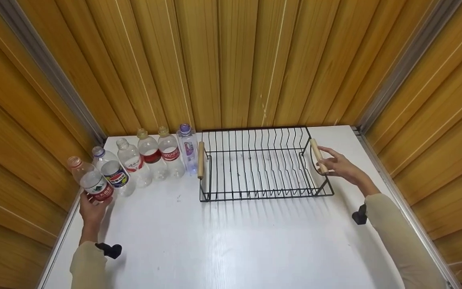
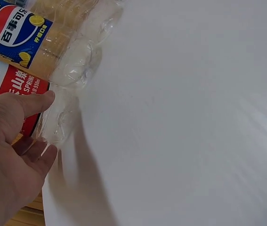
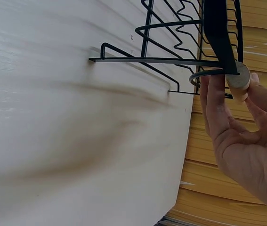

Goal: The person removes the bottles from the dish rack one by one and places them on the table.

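Note:
At the left end of a row of bottles, my left hand [image 1: 93,209] holds a clear plastic water bottle [image 1: 95,184] with a red and white label low on its body. In the left wrist view the thumb lies across the front of this bottle and the fingers curl behind it. My right hand [image 1: 344,167] grips the right wooden handle [image 1: 319,157] of a black wire dish rack [image 1: 255,129]. The right wrist view has the thumb and fingers around the end of that handle. The rack stands on the white table with its wire slots bare.
Beside the held bottle stands a Pepsi bottle [image 1: 115,175], then several more clear bottles, ending with a purple-capped square one [image 1: 187,149] near the rack's left wooden handle [image 1: 201,160]. Wood-patterned walls [image 1: 235,64] enclose the white table [image 1: 231,245] at back and sides.

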Available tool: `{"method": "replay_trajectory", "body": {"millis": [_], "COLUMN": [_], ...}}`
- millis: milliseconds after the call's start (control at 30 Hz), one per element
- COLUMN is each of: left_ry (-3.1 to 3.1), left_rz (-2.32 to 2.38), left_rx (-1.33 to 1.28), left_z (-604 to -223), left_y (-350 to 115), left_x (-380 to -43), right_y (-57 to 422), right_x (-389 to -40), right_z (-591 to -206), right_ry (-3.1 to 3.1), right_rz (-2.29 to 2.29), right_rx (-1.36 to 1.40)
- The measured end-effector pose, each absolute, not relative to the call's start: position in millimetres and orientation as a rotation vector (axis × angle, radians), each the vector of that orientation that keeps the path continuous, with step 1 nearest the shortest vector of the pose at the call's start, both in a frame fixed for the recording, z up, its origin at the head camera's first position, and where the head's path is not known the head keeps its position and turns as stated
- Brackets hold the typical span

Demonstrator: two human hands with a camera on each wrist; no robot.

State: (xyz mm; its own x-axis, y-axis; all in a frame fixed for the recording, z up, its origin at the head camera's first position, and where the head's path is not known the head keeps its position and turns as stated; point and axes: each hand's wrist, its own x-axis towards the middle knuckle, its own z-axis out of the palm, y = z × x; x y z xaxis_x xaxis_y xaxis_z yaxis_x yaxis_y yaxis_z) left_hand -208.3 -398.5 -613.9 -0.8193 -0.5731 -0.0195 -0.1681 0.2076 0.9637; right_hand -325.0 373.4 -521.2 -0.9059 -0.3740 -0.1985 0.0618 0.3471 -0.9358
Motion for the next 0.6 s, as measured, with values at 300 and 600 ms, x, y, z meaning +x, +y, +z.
{"method": "replay_trajectory", "body": {"millis": [300,600], "left_ry": [-2.182,-2.290], "left_rz": [-1.667,-1.711], "left_rx": [0.799,0.847], "left_z": [-606.7,-598.1], "left_y": [-403.6,-413.3], "left_x": [-197.5,-180.6], "right_y": [370.0,369.5], "right_x": [-330.9,-334.2], "right_z": [-523.4,-520.9], "right_ry": [2.218,2.211], "right_rz": [-1.579,-1.609], "right_rx": [-0.276,-0.289]}}
